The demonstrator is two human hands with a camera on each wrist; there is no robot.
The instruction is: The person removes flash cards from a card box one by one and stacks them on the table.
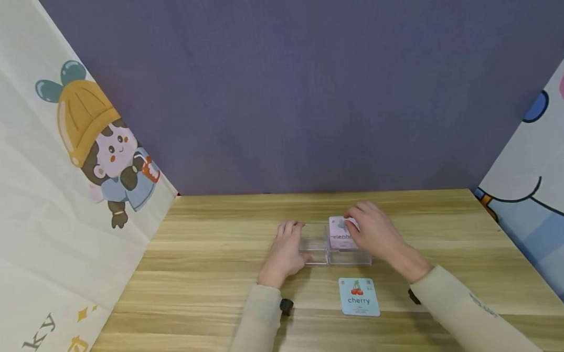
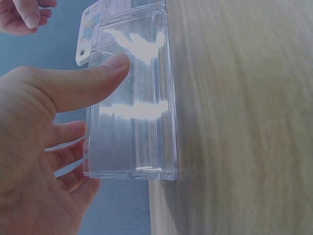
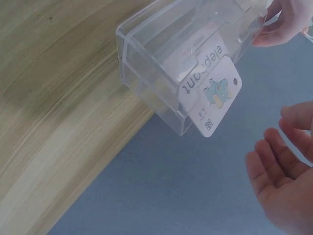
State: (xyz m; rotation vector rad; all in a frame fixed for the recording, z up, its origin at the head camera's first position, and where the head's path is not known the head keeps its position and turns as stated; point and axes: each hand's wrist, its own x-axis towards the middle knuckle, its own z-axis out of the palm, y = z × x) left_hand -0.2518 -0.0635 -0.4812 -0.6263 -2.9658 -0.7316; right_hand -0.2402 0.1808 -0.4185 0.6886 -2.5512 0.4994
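A clear plastic card box (image 1: 316, 257) with two side-by-side compartments stands on the table. My left hand (image 1: 283, 250) grips its left end, thumb across the front wall and fingers behind, as the left wrist view of the box (image 2: 132, 93) shows. In the right compartment stands a pink elephant card (image 3: 219, 93), its top sticking up above the box. My right hand (image 1: 376, 232) is beside that card, fingers loosely bent; the right wrist view has the hand (image 3: 286, 171) apart from the card, holding nothing. A cherry card (image 1: 359, 297) lies face up in front of the box.
The wooden table (image 1: 197, 284) runs back to a dark blue-grey wall panel (image 1: 278, 92). A white cloth with a cartoon child (image 1: 115, 146) hangs on the left, and a printed cartoon sheet (image 1: 541, 159) on the right.
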